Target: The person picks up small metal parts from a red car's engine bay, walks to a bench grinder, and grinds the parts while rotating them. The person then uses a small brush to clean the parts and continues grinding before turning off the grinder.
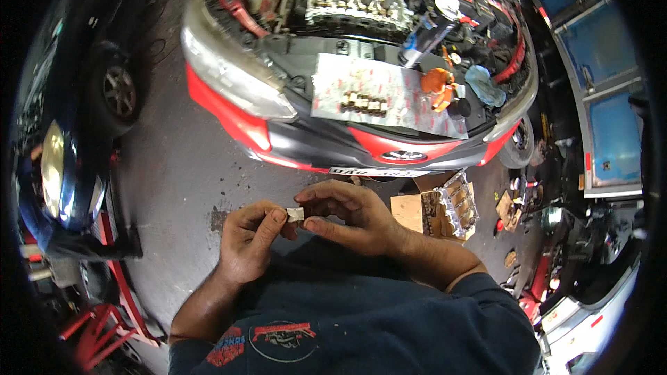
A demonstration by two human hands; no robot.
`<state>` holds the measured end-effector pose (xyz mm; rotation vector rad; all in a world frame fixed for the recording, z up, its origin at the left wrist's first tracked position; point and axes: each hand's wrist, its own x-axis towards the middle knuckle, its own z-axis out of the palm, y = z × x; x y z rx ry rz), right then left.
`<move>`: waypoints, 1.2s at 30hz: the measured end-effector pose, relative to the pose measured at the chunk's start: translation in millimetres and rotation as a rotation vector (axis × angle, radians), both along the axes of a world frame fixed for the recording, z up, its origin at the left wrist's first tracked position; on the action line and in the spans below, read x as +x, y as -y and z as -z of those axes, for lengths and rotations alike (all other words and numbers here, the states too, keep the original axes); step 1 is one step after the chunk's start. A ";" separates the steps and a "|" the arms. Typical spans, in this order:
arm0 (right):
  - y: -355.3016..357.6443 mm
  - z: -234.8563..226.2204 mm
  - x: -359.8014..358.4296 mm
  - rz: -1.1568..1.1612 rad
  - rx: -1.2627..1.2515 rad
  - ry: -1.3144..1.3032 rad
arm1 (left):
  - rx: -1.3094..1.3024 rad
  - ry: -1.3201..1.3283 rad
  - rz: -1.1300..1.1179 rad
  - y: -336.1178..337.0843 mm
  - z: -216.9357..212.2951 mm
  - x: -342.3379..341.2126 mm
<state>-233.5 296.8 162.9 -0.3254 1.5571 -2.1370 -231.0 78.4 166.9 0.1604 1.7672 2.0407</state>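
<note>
In front of my chest, my left hand (251,236) pinches a small whitish strip (296,214), which looks like paper or tape, between thumb and fingers. My right hand (354,217) is beside it with curved fingers, thumb and fingertips apart around the strip's right side. Its palm is partly hidden. Beyond my hands, a printed paper sheet (406,101) lies across the front of a red and black car. A row of several small dark parts with whitish bands (365,104) sits on that sheet.
An exposed engine top (358,3) shows under the raised hood. A spray can (425,38), orange cloth (438,87) and blue glove-like item (486,85) lie nearby. Below the bumper, an open cardboard box (408,213) holds a metal part. A dark car (76,97) stands left.
</note>
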 end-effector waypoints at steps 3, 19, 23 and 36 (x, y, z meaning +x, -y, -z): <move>47.8 -7.1 17.6 -0.085 0.054 -0.060 | 0.020 0.018 -0.073 45.5 -4.1 35.0; 235.5 -29.7 41.7 -0.640 0.190 -0.185 | -0.694 -0.645 -0.677 196.3 -27.2 168.5; 262.9 -35.4 27.6 -0.785 0.282 -0.330 | -0.892 -0.695 -0.753 208.6 -26.7 174.2; 413.1 -30.1 30.6 -1.372 -0.017 -0.545 | -0.986 -0.329 -1.285 237.8 -32.7 239.8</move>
